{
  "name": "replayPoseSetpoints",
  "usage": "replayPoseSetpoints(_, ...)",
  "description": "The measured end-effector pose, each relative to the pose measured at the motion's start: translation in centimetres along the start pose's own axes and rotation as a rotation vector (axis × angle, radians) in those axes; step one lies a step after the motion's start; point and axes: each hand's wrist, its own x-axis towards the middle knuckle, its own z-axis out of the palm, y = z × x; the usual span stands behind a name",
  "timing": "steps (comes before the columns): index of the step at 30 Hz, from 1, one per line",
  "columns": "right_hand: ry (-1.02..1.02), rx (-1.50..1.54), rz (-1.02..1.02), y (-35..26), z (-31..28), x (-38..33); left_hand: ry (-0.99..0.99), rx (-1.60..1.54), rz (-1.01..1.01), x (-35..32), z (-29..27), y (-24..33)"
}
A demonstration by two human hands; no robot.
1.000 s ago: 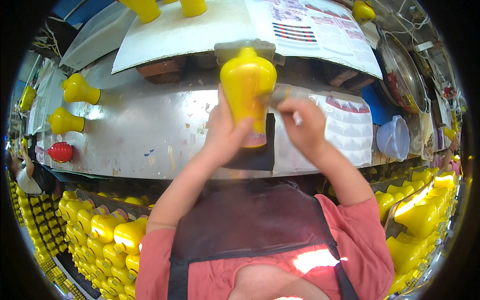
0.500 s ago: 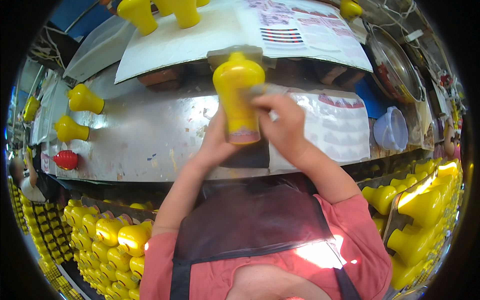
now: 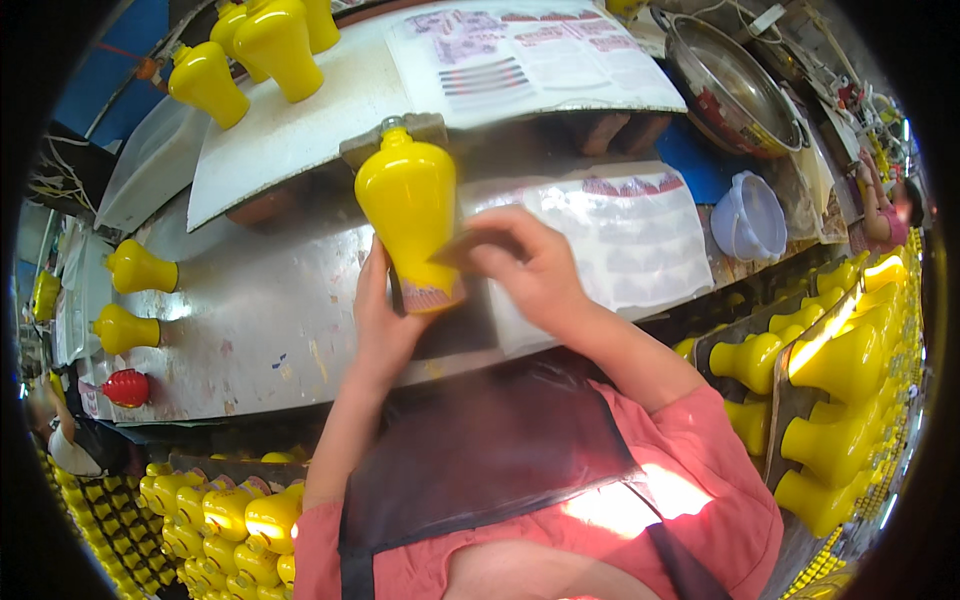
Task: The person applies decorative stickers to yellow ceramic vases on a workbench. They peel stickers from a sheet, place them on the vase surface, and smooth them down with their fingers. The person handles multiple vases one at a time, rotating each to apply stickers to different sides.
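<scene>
Left hand (image 3: 380, 320) still cupping the yellow bottle (image 3: 410, 220) from its left, fingers closed behind the base, right hand (image 3: 525, 265) now pressed flat on the bottle's right flank, lower than a moment ago, metal bench (image 3: 250, 310) beneath

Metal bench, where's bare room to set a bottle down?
Free: the bench between the two lying yellow bottles on the left and the left hand. The white board is bare mid-way. Crowded: the centre, where both hands hold the yellow bottle; the label sheet and plastic tub fill the right.
</scene>
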Motion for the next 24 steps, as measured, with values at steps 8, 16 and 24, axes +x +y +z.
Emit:
replayPoseSetpoints(8, -0.079, -0.629, 0.36, 2.5, -7.3, 3.4, 0.073, -0.334, -0.008, 1.7, -0.1, 1.3)
replayPoseSetpoints(16, -0.37, -1.464, 0.241, 4.0, -7.8, -2.2, 0.115, -0.556, -0.142, 4.3, 1.3, 2.0)
replayPoseSetpoints(24, -0.207, -1.457, 0.111, 3.4, -8.7, -0.6, 0.045, -0.681, -0.243, 4.5, 1.2, 1.2)
